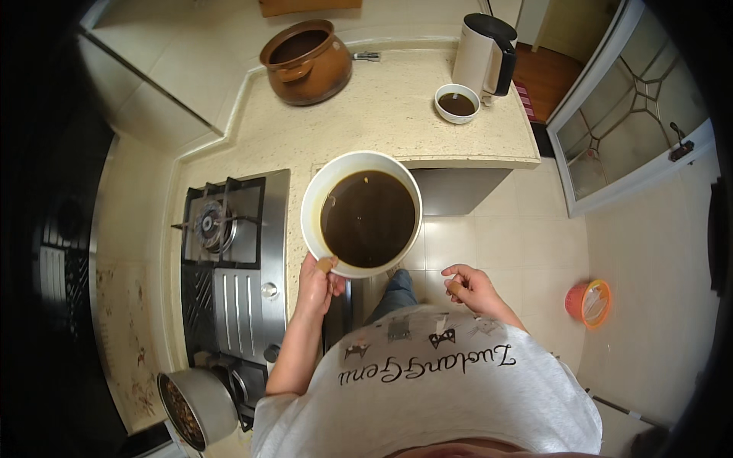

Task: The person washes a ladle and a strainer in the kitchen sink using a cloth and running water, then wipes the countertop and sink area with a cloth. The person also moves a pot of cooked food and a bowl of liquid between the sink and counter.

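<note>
A large white bowl of dark brown liquid is held out in front of my body, over the counter's front edge. My left hand grips its near rim, with a tan bandage or wrap around the thumb. To the right of the bowl, my right hand hangs over the floor, fingers loosely curled and touching nothing visible; a tan strip shows on it too. A small white bowl holding similar dark liquid stands on the counter, beside a white electric kettle with a black lid and handle.
A brown clay pot sits at the back of the counter. The gas stove lies to my left, with a metal pot of brown chunky contents at its near end. An orange-rimmed waste bin and a glazed door are at right.
</note>
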The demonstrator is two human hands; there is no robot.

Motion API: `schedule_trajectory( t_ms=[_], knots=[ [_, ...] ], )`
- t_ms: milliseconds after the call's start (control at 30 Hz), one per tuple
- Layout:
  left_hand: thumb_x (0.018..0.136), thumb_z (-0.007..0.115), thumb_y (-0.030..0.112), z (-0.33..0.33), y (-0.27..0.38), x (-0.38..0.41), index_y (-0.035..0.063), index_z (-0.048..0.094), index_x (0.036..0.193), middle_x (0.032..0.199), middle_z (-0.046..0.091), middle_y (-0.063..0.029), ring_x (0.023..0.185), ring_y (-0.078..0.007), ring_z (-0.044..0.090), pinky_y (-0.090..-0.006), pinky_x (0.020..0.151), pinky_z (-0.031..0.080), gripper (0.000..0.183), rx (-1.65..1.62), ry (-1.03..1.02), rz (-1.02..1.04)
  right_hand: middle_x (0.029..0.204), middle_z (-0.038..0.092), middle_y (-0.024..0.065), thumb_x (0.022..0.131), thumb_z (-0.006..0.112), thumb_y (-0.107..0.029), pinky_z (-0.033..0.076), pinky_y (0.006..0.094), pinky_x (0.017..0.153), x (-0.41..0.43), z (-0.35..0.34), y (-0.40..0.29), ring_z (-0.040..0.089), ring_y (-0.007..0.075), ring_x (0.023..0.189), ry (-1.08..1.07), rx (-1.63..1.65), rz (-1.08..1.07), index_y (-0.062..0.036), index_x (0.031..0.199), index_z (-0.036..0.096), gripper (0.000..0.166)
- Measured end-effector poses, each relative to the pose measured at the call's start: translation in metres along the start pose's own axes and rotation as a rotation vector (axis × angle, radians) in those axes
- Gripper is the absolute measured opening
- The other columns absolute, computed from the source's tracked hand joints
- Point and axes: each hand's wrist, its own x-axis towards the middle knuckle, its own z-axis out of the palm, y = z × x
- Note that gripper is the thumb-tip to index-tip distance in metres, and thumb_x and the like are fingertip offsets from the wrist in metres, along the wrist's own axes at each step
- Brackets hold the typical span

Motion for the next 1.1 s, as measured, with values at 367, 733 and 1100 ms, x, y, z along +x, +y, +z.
schedule_trajectory(
  t_ms=[367, 733, 1100],
  knots=[
    [0.083, 0.045, 0.013, 0.024, 0.055, 0.163, 0.0048, 0.044, 0.096, 0.06, 0.056, -0.0091, 0.04, -0.0116, 0.045, -0.024, 0.035, 0.033, 0.015, 0.117, -0.194, -0.064, 0.063, 0.053, 0.001, 0.085, 0.054, -0.006, 0.042, 0.0216, 0.052, 0.058, -0.03, -0.026, 0.051, 0.007, 0.054, 0.374, 0.084, 0.046, 0.0026, 0.1, 0.055, 0.018],
    [0.081, 0.049, 0.015, 0.046, 0.071, 0.244, 0.0059, 0.041, 0.094, 0.061, 0.057, -0.0119, 0.04, -0.0133, 0.047, -0.0246, 0.036, 0.033, 0.018, 0.138, -0.104, -0.096, 0.062, 0.053, 0.0009, 0.084, 0.055, -0.006, 0.041, 0.0219, 0.053, 0.11, -0.051, -0.031, 0.05, 0.0068, 0.055, 0.316, -0.036, 0.039, 0.0019, 0.101, 0.055, 0.018],
    [0.081, 0.048, 0.015, 0.08, 0.071, 0.283, 0.0051, 0.041, 0.093, 0.062, 0.059, -0.0131, 0.041, -0.0137, 0.048, -0.0249, 0.035, 0.033, 0.017, 0.071, -0.012, -0.1, 0.068, 0.055, 0.0012, 0.085, 0.055, -0.003, 0.045, 0.0222, 0.057, 0.154, -0.109, -0.043, 0.052, 0.0083, 0.06, 0.17, -0.128, 0.03, -0.0004, 0.101, 0.056, 0.016]
  ],
)
